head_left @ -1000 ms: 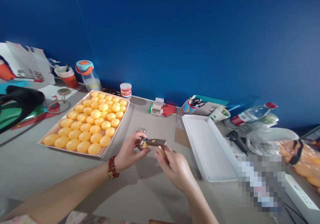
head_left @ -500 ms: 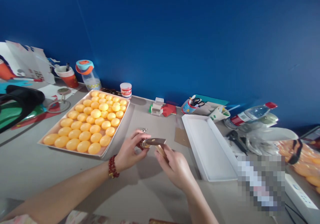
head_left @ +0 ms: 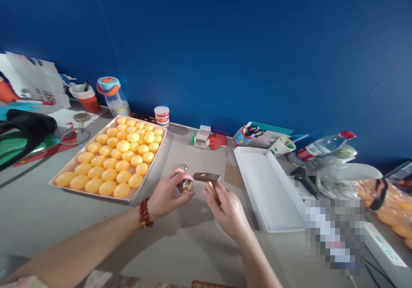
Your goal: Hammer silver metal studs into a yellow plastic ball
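Note:
My left hand [head_left: 169, 193], a red bead bracelet at its wrist, is closed around a small shiny gold-toned round trinket [head_left: 187, 186]. A short silvery chain or clasp [head_left: 185, 167] shows just beyond the fingers; whether it joins the trinket I cannot tell. In my right hand [head_left: 227, 213] is a small hammer [head_left: 207, 177], gripped by its pale wooden handle near the dark head. The head is held a little up and to the right of the trinket, with a gap between them. Both hands are over the grey table [head_left: 154, 253].
A shallow box of orange balls [head_left: 128, 201] lies left; an empty white tray [head_left: 280, 193] lies right. Along the blue wall stand a lidded jug [head_left: 114, 97], a small tub [head_left: 162, 117] and a pen cup [head_left: 243, 137]. A bottle [head_left: 322, 147] and power strip [head_left: 384, 245] are far right.
The hammer has drawn back from the trinket, up and to the right, with my right hand. More of the trinket shows now. My left hand has hardly moved.

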Demonstrator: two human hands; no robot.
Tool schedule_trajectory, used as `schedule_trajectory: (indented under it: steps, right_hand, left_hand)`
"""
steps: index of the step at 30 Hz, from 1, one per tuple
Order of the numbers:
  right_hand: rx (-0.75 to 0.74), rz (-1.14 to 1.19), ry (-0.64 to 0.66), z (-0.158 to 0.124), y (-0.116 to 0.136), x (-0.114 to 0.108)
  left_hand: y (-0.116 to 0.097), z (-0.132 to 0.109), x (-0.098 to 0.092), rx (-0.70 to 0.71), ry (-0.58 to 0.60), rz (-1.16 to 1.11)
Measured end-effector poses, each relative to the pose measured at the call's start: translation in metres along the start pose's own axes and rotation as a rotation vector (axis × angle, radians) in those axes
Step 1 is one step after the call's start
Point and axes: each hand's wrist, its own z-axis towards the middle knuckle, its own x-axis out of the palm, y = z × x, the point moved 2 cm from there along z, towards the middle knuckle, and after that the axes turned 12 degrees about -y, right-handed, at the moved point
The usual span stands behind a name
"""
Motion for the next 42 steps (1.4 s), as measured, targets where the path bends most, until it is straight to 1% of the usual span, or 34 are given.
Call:
schedule_trajectory:
  steps: [1, 2, 4, 6, 7, 8, 10, 13, 17, 20, 22, 24, 28, 30, 33, 35, 37, 42]
  right_hand:
    - [0.021, 0.029, -0.007, 0.001, -0.001, -0.001]
    - [0.045, 0.058, -0.006, 0.001, -0.002, -0.003]
    - [0.093, 0.114, 0.016, 0.002, -0.003, -0.005]
    - [0.139, 0.176, 0.048, 0.003, -0.003, -0.006]
    - [0.163, 0.208, 0.064, 0.004, -0.002, -0.006]
    - [0.186, 0.244, 0.078, 0.004, -0.001, -0.004]
    - [0.239, 0.335, 0.095, 0.004, 0.001, 0.000]
    - [0.326, 0.442, 0.095, 0.002, 0.004, 0.010]
    - [0.357, 0.453, 0.039, 0.002, 0.005, 0.017]
    - [0.373, 0.456, 0.078, 0.001, 0.007, 0.019]
    - [0.393, 0.469, 0.132, 0.000, 0.008, 0.022]
    - [0.404, 0.456, 0.138, -0.001, 0.008, 0.024]
    - [0.360, 0.394, 0.033, 0.001, 0.001, 0.024]
    - [0.339, 0.458, -0.002, 0.003, -0.004, 0.021]
    - [0.382, 0.639, -0.026, 0.004, -0.014, 0.016]
    - [0.426, 0.714, -0.042, 0.004, -0.019, 0.014]
    - [0.447, 0.738, -0.048, 0.004, -0.022, 0.015]
    - [0.441, 0.761, 0.028, 0.002, -0.020, 0.021]
  left_hand:
    - [0.001, 0.000, 0.001, -0.041, 0.007, -0.050]
    - [0.002, 0.000, 0.002, -0.114, 0.017, -0.127]
    - [0.007, 0.000, 0.005, -0.337, 0.041, -0.359]
    - [0.010, -0.002, 0.011, -0.573, 0.088, -0.614]
    - [0.011, -0.003, 0.013, -0.657, 0.116, -0.715]
    - [0.011, -0.004, 0.016, -0.708, 0.144, -0.789]
    - [0.010, -0.006, 0.020, -0.739, 0.192, -0.869]
    - [0.006, -0.011, 0.023, -0.724, 0.248, -0.894]
    - [-0.001, -0.015, 0.023, -0.683, 0.313, -0.860]
    - [-0.004, -0.017, 0.023, -0.682, 0.328, -0.834]
    - [-0.003, -0.018, 0.023, -0.700, 0.311, -0.825]
    - [-0.003, -0.018, 0.023, -0.739, 0.285, -0.859]
    - [-0.002, -0.014, 0.021, -0.871, 0.222, -0.989]
    - [0.000, -0.010, 0.018, -0.915, 0.144, -1.064]
    - [0.005, -0.005, 0.013, -0.955, 0.027, -1.202]
    - [0.009, -0.003, 0.011, -0.975, 0.010, -1.276]
    - [0.013, -0.003, 0.011, -1.000, 0.002, -1.317]
    - [0.024, -0.002, 0.011, -1.089, -0.051, -1.307]
